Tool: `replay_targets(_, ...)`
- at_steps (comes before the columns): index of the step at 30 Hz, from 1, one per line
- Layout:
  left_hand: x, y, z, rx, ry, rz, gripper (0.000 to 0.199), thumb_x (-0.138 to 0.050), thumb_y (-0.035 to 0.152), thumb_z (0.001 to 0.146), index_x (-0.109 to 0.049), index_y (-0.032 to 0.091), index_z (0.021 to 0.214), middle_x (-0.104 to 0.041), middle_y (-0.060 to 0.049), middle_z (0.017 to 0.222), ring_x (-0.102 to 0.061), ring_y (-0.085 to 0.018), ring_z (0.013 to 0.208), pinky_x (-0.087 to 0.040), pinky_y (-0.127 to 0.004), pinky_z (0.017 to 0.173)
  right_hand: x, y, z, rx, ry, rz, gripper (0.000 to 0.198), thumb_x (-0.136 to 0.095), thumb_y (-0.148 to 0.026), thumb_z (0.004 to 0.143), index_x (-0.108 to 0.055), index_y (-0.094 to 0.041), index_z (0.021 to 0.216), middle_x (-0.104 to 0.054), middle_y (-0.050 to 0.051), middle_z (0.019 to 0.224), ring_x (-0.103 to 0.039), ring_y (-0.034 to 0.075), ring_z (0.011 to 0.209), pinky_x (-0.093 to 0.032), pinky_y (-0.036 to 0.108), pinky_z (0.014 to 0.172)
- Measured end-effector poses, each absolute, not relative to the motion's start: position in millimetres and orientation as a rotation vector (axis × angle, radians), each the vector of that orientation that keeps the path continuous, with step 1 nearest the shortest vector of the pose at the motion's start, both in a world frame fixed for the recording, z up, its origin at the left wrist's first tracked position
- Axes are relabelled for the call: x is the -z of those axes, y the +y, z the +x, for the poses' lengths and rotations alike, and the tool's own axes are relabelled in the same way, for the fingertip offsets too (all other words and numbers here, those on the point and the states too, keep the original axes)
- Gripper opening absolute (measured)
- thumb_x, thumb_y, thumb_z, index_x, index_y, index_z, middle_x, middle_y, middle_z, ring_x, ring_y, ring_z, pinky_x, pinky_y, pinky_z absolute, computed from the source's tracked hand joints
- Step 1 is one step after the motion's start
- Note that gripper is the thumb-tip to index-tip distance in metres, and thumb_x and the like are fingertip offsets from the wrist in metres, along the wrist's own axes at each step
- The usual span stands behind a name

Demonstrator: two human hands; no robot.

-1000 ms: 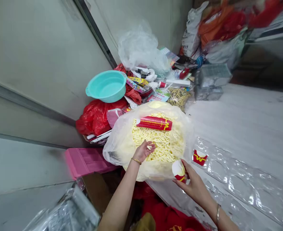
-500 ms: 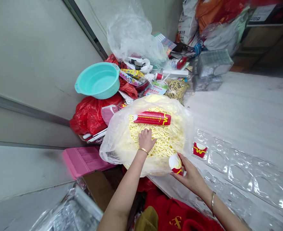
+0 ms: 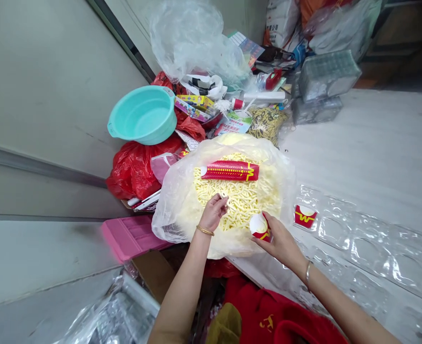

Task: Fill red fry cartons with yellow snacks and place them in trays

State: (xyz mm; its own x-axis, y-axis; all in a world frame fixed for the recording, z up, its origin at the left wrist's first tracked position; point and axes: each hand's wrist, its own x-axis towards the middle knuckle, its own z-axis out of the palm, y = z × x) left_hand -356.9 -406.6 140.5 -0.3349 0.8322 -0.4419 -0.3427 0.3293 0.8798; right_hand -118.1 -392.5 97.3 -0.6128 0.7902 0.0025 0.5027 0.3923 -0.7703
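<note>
A clear plastic bag lies spread open, full of pale yellow fry-shaped sticks. Just over the sticks, my left hand has its fingers pinched together, with pale bits showing at the tips that look like these sticks. My right hand grips a small red and white fries carton by its side, at the bag's near right edge; pale yellow shows inside its mouth. A nested stack of red fries cartons rests on the sticks, beyond my left hand.
Clear plastic blister trays run along the white table at right, one compartment holding a red fries carton. A turquoise basin sits on red bags at left. Piled goods and a pink tray surround the bag.
My left hand has lifted slightly from the sticks, its fingers going from spread to pinched. The carton in my right hand has shifted a little up and left. The camera view has moved slightly.
</note>
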Motion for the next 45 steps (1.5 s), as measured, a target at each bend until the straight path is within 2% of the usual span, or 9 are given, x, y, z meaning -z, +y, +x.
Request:
replay_targets(9,-170,-423,-320,-0.893,1.716,1.203,0.017,-0.057,0.034,0.083,-0.059,0.017,0.082,-0.055,-0.001,0.079,-0.05,-0.012,0.072,-0.043,-0.025,0.069,-105,-392,-169,-1.064,-2.203,-1.01,0.072,-0.064,-0.039,0.078,-0.03,-0.021,0.138,-0.053,0.014,0.125,-0.052,0.03,0.114,-0.046,0.05,0.094)
replay_targets(14,-170,-427,-316,-0.766,1.829,1.498,0.02,-0.056,0.026,0.083,-0.06,0.018,0.101,-0.059,-0.004,0.093,-0.052,-0.012,0.073,-0.043,-0.028,0.074,-109,-390,-162,-0.989,-2.229,-1.025,0.066,-0.061,-0.032,0.08,-0.029,-0.021,0.137,-0.052,0.013,0.124,-0.051,0.029,0.113,-0.047,0.048,0.093)
replay_targets(19,-164,-424,-305,-0.615,1.97,1.64,0.012,-0.051,0.021,0.086,-0.062,0.018,0.083,-0.056,-0.003,0.08,-0.054,-0.015,0.079,-0.042,-0.028,0.074,-110,-392,-155,-0.951,-2.302,-1.021,0.062,-0.062,-0.031,0.08,-0.034,-0.02,0.134,-0.053,0.012,0.122,-0.051,0.03,0.111,-0.046,0.047,0.093)
replay_targets(24,-167,-426,-295,-0.679,1.909,1.578,0.015,-0.055,0.021,0.083,-0.062,0.019,0.096,-0.059,-0.004,0.09,-0.057,-0.014,0.079,-0.045,-0.028,0.078,-103,-394,-148,-0.954,-2.289,-1.061,0.065,-0.061,-0.032,0.08,-0.03,-0.02,0.137,-0.053,0.013,0.122,-0.052,0.03,0.11,-0.047,0.048,0.092)
replay_targets(30,-157,-430,-279,-0.448,1.786,1.725,0.021,-0.046,0.013,0.084,-0.065,0.018,0.076,-0.062,-0.006,0.08,-0.057,-0.017,0.077,-0.044,-0.028,0.072,-90,-397,-142,-1.011,-2.291,-0.894,0.06,-0.053,-0.018,0.081,-0.031,-0.021,0.136,-0.054,0.012,0.121,-0.052,0.027,0.11,-0.046,0.045,0.094)
replay_targets(35,-144,-410,-317,-0.612,1.919,1.587,0.021,-0.046,0.022,0.087,-0.064,0.018,0.098,-0.065,-0.006,0.089,-0.06,-0.016,0.079,-0.044,-0.026,0.073,-82,-394,-139,-1.018,-2.2,-1.02,0.066,-0.061,-0.035,0.081,-0.03,-0.021,0.137,-0.052,0.013,0.126,-0.05,0.028,0.114,-0.045,0.047,0.096)
replay_targets(38,-125,-387,-349,-0.34,2.371,1.488,0.029,-0.057,0.024,0.08,-0.059,0.014,0.107,-0.065,-0.01,0.092,-0.06,-0.021,0.087,-0.042,-0.031,0.077,-81,-389,-138,-1.015,-2.184,-1.084,0.067,-0.062,-0.039,0.081,-0.03,-0.021,0.137,-0.052,0.013,0.126,-0.05,0.029,0.115,-0.044,0.047,0.098)
replay_targets(41,-102,-371,-366,-0.096,2.5,1.442,0.024,-0.06,0.025,0.076,-0.06,0.013,0.096,-0.064,-0.012,0.085,-0.059,-0.024,0.088,-0.04,-0.032,0.076,-82,-386,-138,-1.019,-2.189,-1.093,0.069,-0.063,-0.04,0.081,-0.03,-0.02,0.138,-0.051,0.013,0.127,-0.051,0.028,0.116,-0.044,0.046,0.099)
replay_targets(45,-86,-374,-375,-0.398,2.431,1.319,0.008,-0.058,0.025,0.075,-0.055,0.017,0.074,-0.053,-0.001,0.063,-0.053,-0.016,0.066,-0.034,-0.026,0.064,-81,-385,-138,-1.037,-2.175,-1.108,0.069,-0.063,-0.041,0.081,-0.03,-0.02,0.137,-0.051,0.013,0.127,-0.051,0.027,0.116,-0.044,0.045,0.099)
